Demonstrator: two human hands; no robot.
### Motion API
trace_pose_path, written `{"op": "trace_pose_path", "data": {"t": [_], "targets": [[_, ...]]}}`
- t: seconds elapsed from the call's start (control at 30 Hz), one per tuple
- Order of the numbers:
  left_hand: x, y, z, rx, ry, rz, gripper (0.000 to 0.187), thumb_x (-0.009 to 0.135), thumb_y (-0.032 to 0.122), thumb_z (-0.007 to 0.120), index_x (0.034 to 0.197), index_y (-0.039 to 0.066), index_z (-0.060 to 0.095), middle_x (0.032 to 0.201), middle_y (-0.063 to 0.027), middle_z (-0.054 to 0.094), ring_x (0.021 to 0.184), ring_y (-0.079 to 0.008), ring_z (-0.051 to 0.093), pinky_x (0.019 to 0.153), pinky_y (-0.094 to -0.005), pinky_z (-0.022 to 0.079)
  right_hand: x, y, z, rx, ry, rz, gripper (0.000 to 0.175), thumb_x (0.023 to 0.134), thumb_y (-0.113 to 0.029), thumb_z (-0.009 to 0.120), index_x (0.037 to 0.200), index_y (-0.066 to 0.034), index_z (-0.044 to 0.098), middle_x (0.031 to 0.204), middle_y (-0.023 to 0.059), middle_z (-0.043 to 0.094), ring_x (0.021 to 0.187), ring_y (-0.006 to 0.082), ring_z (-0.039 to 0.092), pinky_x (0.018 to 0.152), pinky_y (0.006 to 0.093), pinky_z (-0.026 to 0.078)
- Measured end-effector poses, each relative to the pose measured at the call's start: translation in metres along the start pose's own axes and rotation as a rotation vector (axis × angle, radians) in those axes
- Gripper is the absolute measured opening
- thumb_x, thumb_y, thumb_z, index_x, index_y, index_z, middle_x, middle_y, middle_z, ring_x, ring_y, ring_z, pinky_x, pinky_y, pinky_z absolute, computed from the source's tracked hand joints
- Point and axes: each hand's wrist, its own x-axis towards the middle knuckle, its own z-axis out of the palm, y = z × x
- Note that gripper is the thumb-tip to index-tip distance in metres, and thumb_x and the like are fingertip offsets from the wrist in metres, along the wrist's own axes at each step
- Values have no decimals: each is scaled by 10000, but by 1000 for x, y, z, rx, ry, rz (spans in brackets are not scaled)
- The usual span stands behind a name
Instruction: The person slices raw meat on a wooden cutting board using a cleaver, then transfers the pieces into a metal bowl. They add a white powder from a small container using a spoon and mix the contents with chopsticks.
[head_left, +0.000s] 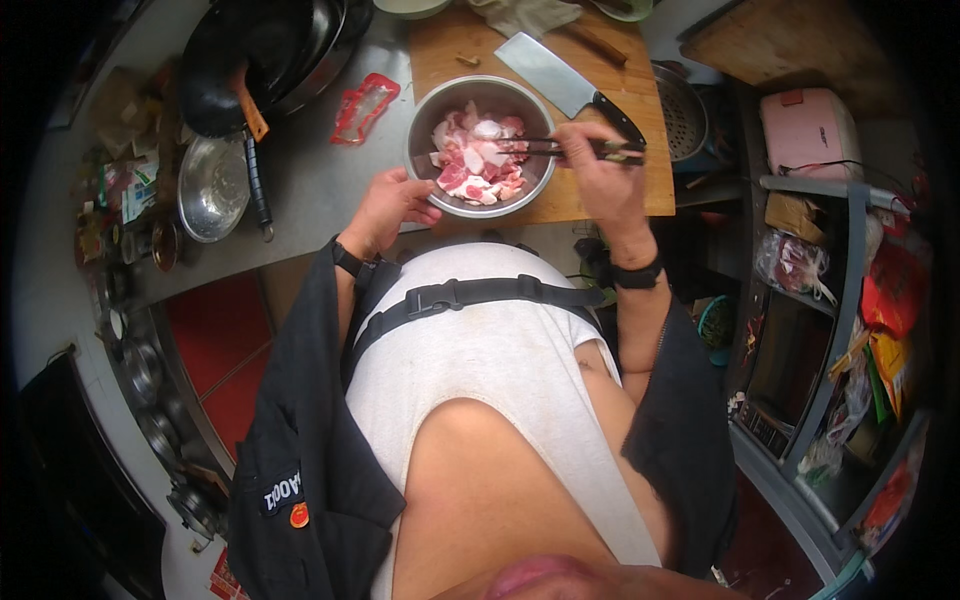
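A stainless steel bowl (420, 112) stands near the front left of a wooden cutting board (622, 202). Pieces of raw meat (454, 176) fill its bottom, with a heap of white powder (486, 154) on top. Dark chopsticks (532, 148) are gripped in my right hand (604, 176), at the bowl's right side, their tips in the meat. My left hand (390, 206) rests its fingers at the bowl's lower left rim; its thumb is raised. Behind the right hand a cleaver (551, 75) lies on the board, its black handle pointing towards the lower right.
A red-edged plastic packet (365, 109) lies on the metal counter (300, 165) left of the bowl. Farther left are a black wok (217, 67) and a metal basin (214, 187). A colander (679, 112) and a shelf with a pink appliance (810, 135) stand at the right.
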Motion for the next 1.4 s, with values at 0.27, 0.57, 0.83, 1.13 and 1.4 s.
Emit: {"op": "trace_pose_path", "data": {"t": [0.27, 0.57, 0.83, 1.13, 1.4], "targets": [[-1, 0, 2, -14, 5, 0, 178, 1004, 122, 630, 1101, -26, 608, 922, -140, 711, 728, -234, 731, 655, -326, 617, 4, 5, 6, -115, -66, 5, 182, 997, -149, 727, 1004, 31, 760, 761, 79, 740, 701, 89, 646, 620, 271, 501], [-1, -3, 3, -20, -1, 0, 183, 1008, 120, 624, 1107, -31, 594, 934, -155, 709, 745, -239, 730, 670, -330, 618, -12, -2, 19, -192, -286, -66, 178, 1010, -149, 711, 987, 19, 766, 824, 85, 772, 685, 130, 663, 639, 272, 519], [-2, -4, 5, -14, -10, -8, 186, 1008, 120, 627, 1122, -23, 595, 927, -136, 717, 757, -223, 730, 697, -320, 624, 10, 12, 3, -55, -20, -51, 200, 1015, -151, 699, 982, 38, 757, 749, 74, 750, 659, 82, 635, 587, 265, 493], [-4, -6, 6, -36, 12, 38, 178, 1001, 115, 628, 1109, -26, 610, 937, -146, 727, 757, -229, 733, 672, -323, 616, 4, -4, -11, -268, 11, -64, 186, 996, -154, 709, 971, 25, 752, 759, 108, 737, 656, 158, 663, 622, 295, 506], [-2, -3, 8, -56, 16, 24, 190, 1003, 126, 644, 1118, -15, 587, 966, -154, 721, 788, -233, 737, 711, -328, 623, -9, 52, 9, -82, 13, 46, 175, 1045, -126, 671, 1049, 38, 732, 901, 53, 729, 815, 111, 684, 755, 266, 592]]}}
